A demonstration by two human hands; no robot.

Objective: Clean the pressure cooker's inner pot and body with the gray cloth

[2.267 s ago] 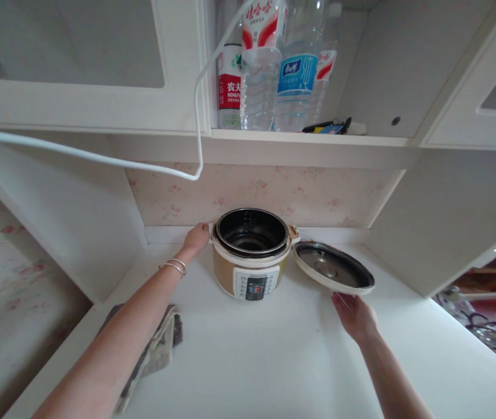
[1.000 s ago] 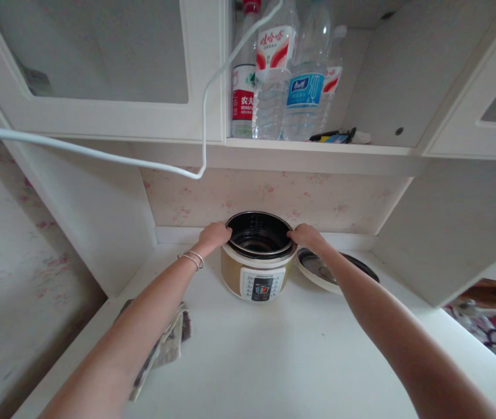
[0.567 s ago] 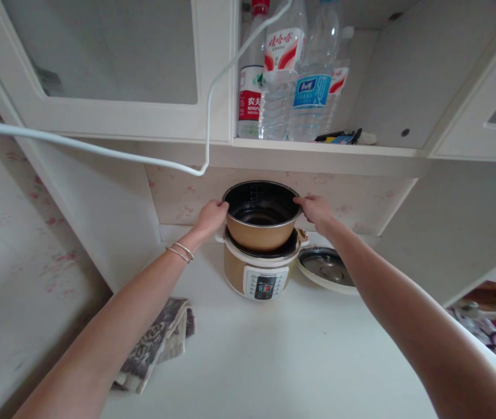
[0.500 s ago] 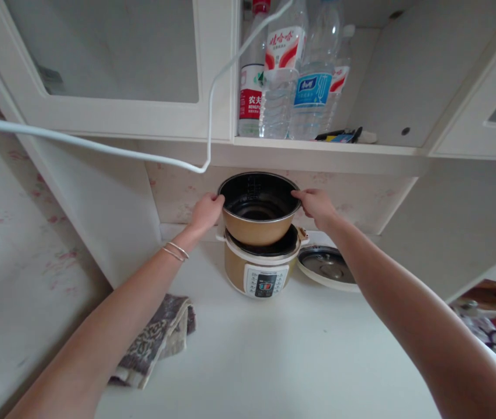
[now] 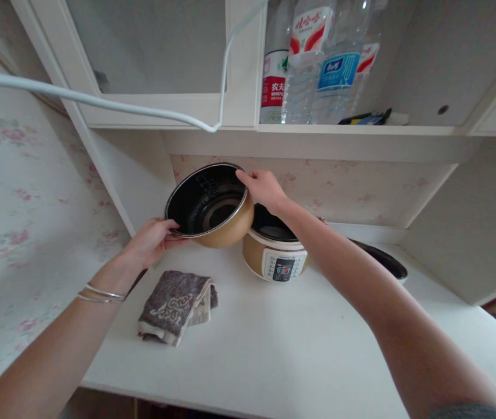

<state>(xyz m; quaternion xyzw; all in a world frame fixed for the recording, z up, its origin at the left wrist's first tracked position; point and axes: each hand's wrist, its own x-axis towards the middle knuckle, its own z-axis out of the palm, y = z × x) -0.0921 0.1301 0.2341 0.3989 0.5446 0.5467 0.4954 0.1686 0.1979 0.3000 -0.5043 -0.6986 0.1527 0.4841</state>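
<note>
Removal of the inner pot (image 5: 206,203) from a rice cooker body (image 5: 254,251). The gold-sided, black-lined pot is held in the air left of the frame's centre, tilted, with its open mouth turned partly toward the viewer. Both hands grasp its rim: the left hand (image 5: 152,240) at the lower left, thumb over the edge and fingers beneath; the right hand (image 5: 264,189) at the upper right, thumb over the lip. In this view the pot overlaps the cooker's left edge; whether the two touch cannot be told.

Done, as far as can be judged: the lid (image 5: 386,262) is off and lies right of the cooker, partly hidden by the right forearm, and the pot is fully out of the open body. Left: the pot is not yet set down anywhere, and cooker and lid stand apart. A folded towel (image 5: 178,305) lies at lower left on the white counter (image 5: 269,349), near the pot but below it in the frame. No food is visible inside the pot.
</note>
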